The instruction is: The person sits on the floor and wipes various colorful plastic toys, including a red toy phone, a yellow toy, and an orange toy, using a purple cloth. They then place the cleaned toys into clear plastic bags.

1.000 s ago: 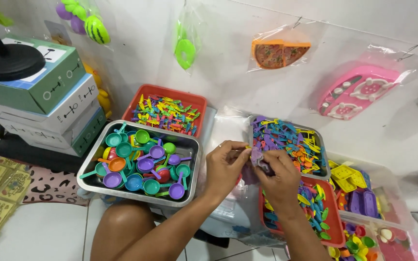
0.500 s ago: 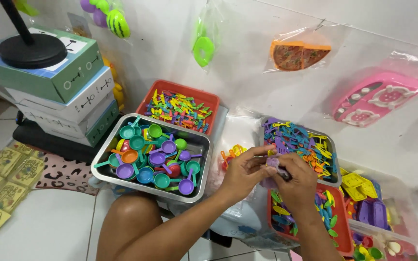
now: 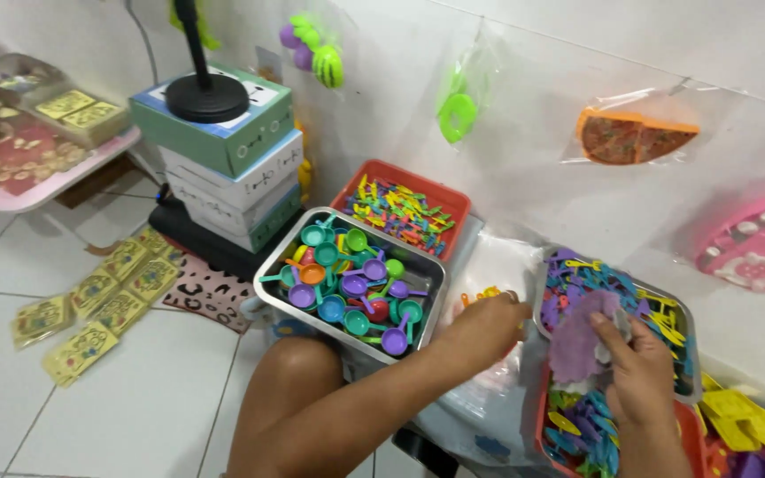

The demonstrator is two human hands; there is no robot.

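Head view: stacked cardboard boxes (image 3: 223, 168) sit upper left against the wall, green on top, white and green below, with a round black stand base (image 3: 205, 97) on the top one. Clear bags hang on the wall: one with a green ring toy (image 3: 458, 115), one with an orange wedge-shaped toy (image 3: 632, 137), a pink tray-like toy (image 3: 754, 248) at far right. Yellow flat packets (image 3: 99, 296) lie scattered on the white floor tiles at left; that floor area is the widest open room. A pink tray (image 3: 19, 190) pokes in at the upper left edge. Metal tray (image 3: 269, 276) by your knee holds small coloured toy pans; a red basket (image 3: 382, 173) of coloured pieces sits just behind it, touching. Your left hand (image 3: 484, 332) hovers over a clear plastic bag (image 3: 489, 265) between the metal tray and the right-side bins, fingers curled together near some small orange and yellow bits; can't tell if they pinch anything. Your right hand (image 3: 644, 372) holds a pale purple piece (image 3: 577, 341), thumb and fingers pinching its right edge, piece standing up over the bin of coloured clips (image 3: 683, 323). A red bin (image 3: 544, 416) of more pieces lies just below, tight against it. Yellow pieces (image 3: 741, 420) crowd the right edge, little room there.
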